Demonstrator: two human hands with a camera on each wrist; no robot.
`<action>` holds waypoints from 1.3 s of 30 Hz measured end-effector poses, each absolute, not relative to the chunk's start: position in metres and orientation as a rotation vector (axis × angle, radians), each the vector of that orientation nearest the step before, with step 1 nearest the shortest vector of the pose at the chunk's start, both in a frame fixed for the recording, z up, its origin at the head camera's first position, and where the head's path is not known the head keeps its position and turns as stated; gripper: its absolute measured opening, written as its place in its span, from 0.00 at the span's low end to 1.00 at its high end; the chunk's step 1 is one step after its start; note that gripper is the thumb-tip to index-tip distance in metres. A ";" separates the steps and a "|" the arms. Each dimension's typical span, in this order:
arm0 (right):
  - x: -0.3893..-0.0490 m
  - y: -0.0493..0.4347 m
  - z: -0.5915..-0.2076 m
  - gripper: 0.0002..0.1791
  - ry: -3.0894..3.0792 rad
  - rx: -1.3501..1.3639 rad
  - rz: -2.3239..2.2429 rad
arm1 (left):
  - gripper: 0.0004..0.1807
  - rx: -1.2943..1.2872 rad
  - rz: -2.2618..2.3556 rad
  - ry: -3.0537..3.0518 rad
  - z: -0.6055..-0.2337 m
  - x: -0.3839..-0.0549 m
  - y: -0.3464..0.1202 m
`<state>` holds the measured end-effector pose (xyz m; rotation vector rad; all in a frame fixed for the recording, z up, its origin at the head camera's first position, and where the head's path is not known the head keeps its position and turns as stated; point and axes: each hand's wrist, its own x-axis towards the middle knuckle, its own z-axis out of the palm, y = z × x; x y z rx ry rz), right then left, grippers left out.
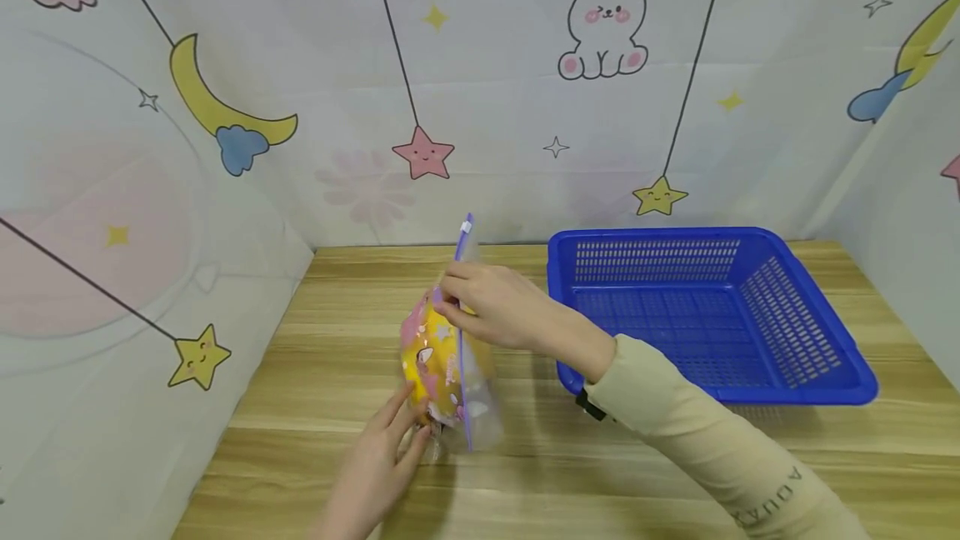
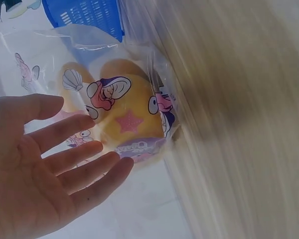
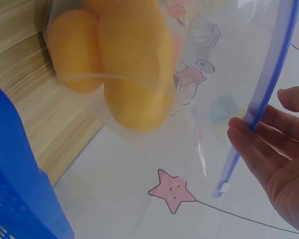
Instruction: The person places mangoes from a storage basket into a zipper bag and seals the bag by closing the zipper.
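A clear zip bag (image 1: 433,361) with cartoon fish, shell and star prints stands upright on the table, with rounded yellow-orange things (image 3: 134,64) inside it. Its purple-blue zip strip (image 3: 271,74) runs along one edge, with a white slider (image 1: 467,227) near the top in the head view. My right hand (image 1: 498,302) holds the bag by this strip, fingers bent around its edge. Low on the bag's left side is my left hand (image 1: 378,457), fingers spread and fingertips at the plastic. In the left wrist view, the left palm (image 2: 30,184) faces the camera.
A blue plastic basket (image 1: 821,273) with slotted walls stands on the right of the wooden table (image 1: 315,373), under the right forearm. A white cloth backdrop (image 1: 510,107) with printed stars, moons and a rabbit rises behind and at both sides.
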<state>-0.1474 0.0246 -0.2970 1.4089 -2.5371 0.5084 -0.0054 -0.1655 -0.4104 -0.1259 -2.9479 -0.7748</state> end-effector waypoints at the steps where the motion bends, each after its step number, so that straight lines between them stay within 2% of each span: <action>1: -0.148 0.024 -0.297 0.11 -2.534 1.414 0.504 | 0.20 -0.129 -0.752 -2.954 -0.410 -0.004 -0.164; 11: -0.149 0.018 -0.296 0.09 -2.508 1.477 0.464 | 0.19 -0.268 -0.566 -2.800 -0.419 0.005 -0.147; 22: -0.151 0.013 -0.295 0.12 -2.506 1.566 0.417 | 0.26 -0.398 -0.174 -2.671 -0.429 0.017 -0.124; 39: -0.146 0.007 -0.295 0.11 -2.544 1.620 0.365 | 0.24 -0.456 -0.105 -2.655 -0.433 0.015 -0.103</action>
